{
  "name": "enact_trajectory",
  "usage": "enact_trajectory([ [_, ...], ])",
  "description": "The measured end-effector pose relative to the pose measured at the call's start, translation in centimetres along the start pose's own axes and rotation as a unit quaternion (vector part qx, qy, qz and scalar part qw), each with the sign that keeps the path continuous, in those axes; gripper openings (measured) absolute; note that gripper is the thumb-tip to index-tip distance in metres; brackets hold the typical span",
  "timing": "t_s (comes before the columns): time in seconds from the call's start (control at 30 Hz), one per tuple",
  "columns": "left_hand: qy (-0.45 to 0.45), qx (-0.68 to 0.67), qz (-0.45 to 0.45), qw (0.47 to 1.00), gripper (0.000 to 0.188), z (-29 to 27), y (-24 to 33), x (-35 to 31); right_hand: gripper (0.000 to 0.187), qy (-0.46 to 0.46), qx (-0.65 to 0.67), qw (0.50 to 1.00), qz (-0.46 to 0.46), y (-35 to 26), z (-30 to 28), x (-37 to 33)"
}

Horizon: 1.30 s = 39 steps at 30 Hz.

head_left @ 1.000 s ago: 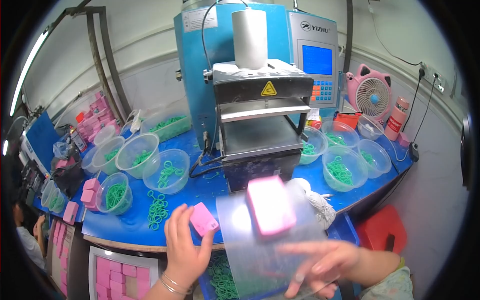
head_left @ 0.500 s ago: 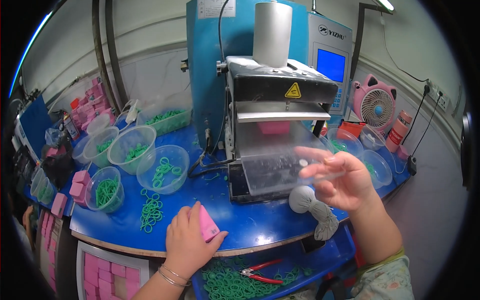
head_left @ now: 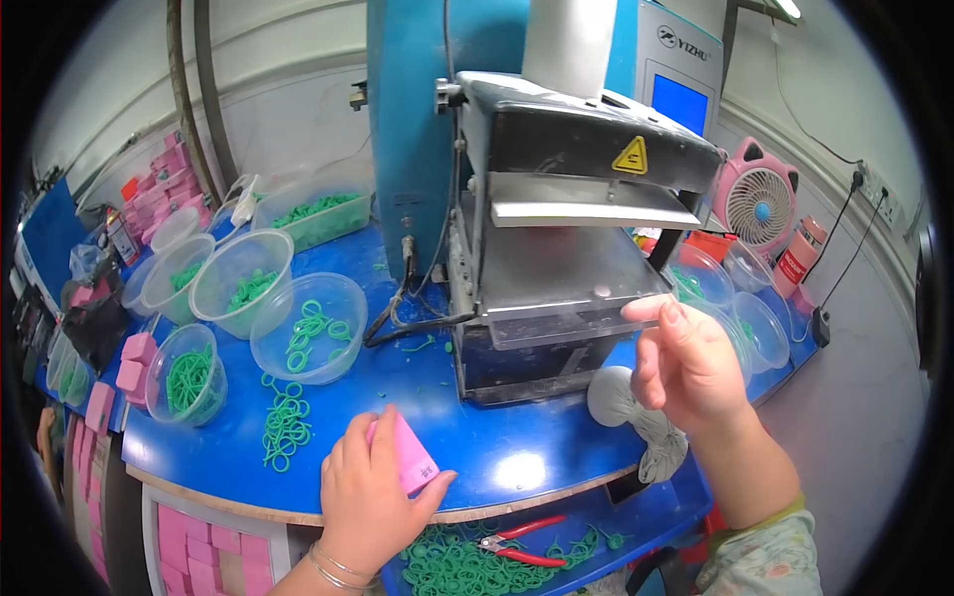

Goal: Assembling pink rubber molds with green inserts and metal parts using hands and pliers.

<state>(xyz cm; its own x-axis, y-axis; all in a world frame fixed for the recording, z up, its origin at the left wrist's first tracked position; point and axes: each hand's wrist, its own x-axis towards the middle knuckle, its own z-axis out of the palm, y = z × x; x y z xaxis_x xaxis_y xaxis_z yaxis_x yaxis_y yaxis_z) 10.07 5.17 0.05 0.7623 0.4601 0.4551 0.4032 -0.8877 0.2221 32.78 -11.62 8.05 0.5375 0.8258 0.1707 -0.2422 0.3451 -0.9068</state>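
Holding a pink block (head_left: 410,455) at the front edge of the blue tabletop (head_left: 517,452), facing a blue press machine (head_left: 556,199).

Clasping the block in the left hand (head_left: 370,497), fingers wrapped round it and thumb pressing its lower end, just above the tabletop's rim. Hovering with the right hand (head_left: 686,363) at the corner of the machine's clear tray (head_left: 566,298), fingers curled loosely, forefinger tip touching the tray edge, pinching nothing that can be made out. Lying loose beside the left hand: green rubber rings (head_left: 283,422); more filling clear plastic bowls (head_left: 308,328) further left. Resting below, on a lower shelf: red-handled pliers (head_left: 522,541).
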Motion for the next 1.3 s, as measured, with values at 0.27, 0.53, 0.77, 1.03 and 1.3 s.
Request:
enact_trajectory([
  [0.27,0.022,-0.03,0.001,0.999,0.082,0.3,-0.7,-0.8,0.029,0.06,-0.009,0.998,0.002,1.5,0.8,-0.2],
  [0.53,0.062,-0.071,-0.045,0.994,0.069,1.1,-1.2,-1.1,0.037,0.065,-0.074,0.995,0.019,0.3,1.1,0.2],
  [0.77,0.145,-0.015,0.036,0.989,0.064,1.6,-0.9,-1.0,0.035,0.014,-0.038,0.998,0.044,0.6,0.6,0.6],
  [1.03,0.118,-0.131,-0.131,0.976,0.052,0.5,1.4,-0.7,0.034,0.001,-0.054,0.994,0.098,-0.2,0.3,0.8],
  [1.3,-0.018,-0.03,-0.068,0.997,0.085,-0.2,1.4,0.7,0.032,0.043,-0.055,0.993,0.092,-0.4,0.7,0.9],
])
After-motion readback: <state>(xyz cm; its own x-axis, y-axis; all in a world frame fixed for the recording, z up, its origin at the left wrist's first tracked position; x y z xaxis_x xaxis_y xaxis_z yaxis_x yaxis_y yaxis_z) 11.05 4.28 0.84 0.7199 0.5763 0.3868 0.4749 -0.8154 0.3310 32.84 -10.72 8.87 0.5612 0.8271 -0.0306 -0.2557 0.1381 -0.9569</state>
